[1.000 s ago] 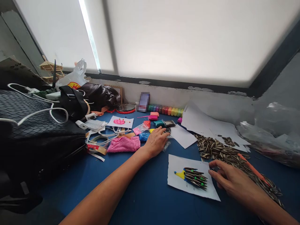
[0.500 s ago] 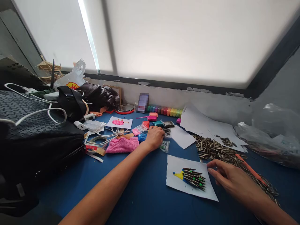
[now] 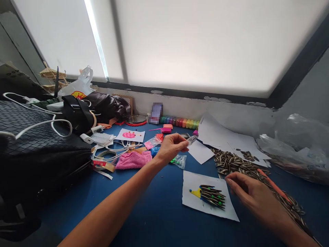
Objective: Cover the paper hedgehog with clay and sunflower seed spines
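Observation:
Pinched in my left hand [image 3: 173, 148] is a small clear plastic packet [image 3: 192, 139], raised above the supplies at the middle of the table; its contents are too blurred to name. My right hand [image 3: 253, 192] is curved with thumb and index finger apart, beside the right edge of a white paper sheet [image 3: 189, 198]. On that sheet is a hedgehog picture [image 3: 212, 196] with a yellow face, a blue nose, sunflower-seed spines and green dots. Sunflower seeds [image 3: 231, 163] lie heaped beyond my right hand. Another small clear bag [image 3: 180, 161] with green bits lies below my left hand.
A pink cloth [image 3: 134, 160], white cables and a black woven bag [image 3: 36, 137] crowd the left. A row of coloured clay pots [image 3: 181, 122] and a phone [image 3: 156, 113] stand by the wall. Paper sheets [image 3: 218, 133] and a plastic bag [image 3: 295, 157] lie right.
My left hand has lifted from the supplies, now with the clear packet between its fingers. My right hand stays by the sheet, its thumb and index finger spread a little wider.

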`<state>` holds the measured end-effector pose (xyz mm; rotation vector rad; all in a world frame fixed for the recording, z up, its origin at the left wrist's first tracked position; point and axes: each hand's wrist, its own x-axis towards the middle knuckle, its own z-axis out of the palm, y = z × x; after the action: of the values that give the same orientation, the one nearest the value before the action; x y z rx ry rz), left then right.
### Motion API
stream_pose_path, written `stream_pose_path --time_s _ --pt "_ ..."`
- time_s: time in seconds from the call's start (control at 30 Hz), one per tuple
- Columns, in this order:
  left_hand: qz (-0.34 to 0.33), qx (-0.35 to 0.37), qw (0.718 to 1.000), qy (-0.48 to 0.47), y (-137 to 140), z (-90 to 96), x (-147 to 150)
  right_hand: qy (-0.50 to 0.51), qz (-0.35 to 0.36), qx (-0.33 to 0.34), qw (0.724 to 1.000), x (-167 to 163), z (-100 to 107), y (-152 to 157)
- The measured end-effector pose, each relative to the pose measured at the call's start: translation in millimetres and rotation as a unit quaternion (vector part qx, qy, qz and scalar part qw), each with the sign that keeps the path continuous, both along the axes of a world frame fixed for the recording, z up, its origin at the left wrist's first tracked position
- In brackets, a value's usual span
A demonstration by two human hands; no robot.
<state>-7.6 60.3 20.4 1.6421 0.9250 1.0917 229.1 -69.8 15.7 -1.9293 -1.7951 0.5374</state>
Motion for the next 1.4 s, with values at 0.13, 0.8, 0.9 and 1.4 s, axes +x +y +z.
stream_pose_path --time_s 0.13,0.8,0.9,1.4 --pt "-0.033 -0.039 0.996 -0.068 -19 4.6 5 0.036 0.022 0.066 0.997 -18 4 -7" --pt "-0.044 0.208 0.976 -0.034 -76 -3.5 35 0.066 0.003 0.154 0.986 -47 22 -6" --pt "-0.072 0.224 0.970 -0.057 -73 0.4 30 0.118 -0.009 0.135 0.984 -45 24 -2" --pt "-0.257 -0.273 0.910 -0.176 -56 -0.6 23 0.243 -0.032 0.147 0.958 -35 9 -10"
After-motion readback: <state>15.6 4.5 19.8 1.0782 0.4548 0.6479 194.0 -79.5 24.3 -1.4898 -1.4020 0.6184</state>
